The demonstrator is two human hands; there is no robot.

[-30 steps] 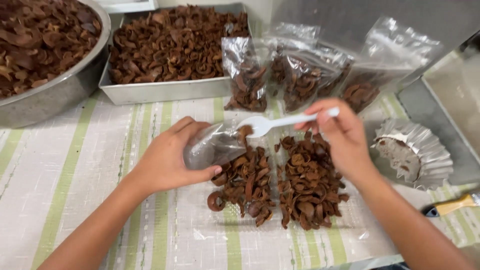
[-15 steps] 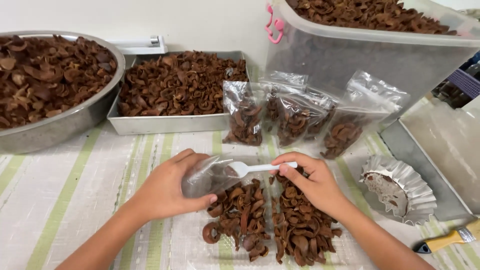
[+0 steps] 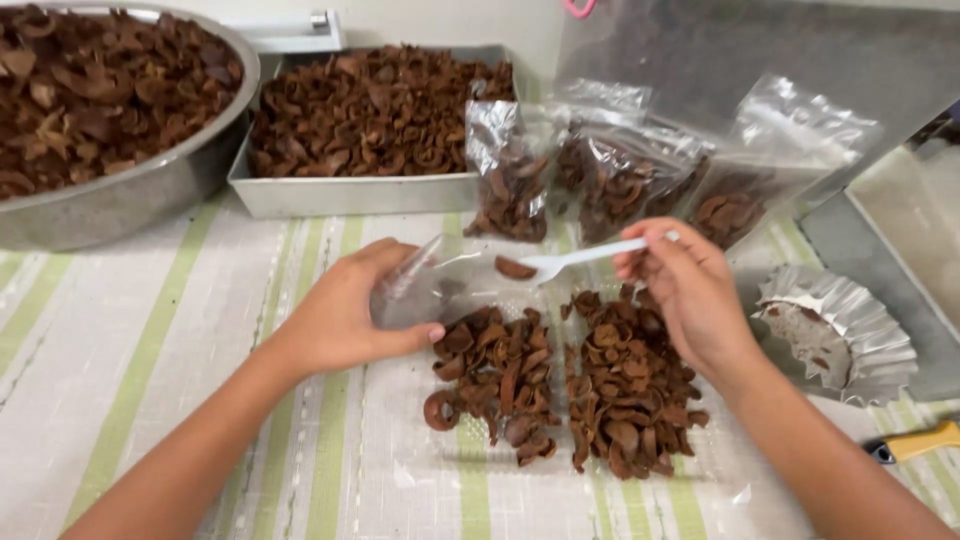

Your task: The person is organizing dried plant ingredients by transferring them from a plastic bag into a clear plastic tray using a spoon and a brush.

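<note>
Green-striped cloth under me, heaped trays behind. My left hand grips a clear bag open just above the cloth; my right hand pinches a white plastic fork, one dried brown piece at the bag's mouth, two piles just below.

You get soft, even light, glare on the plastic bags upper right, and slightly blurred edges.
</note>
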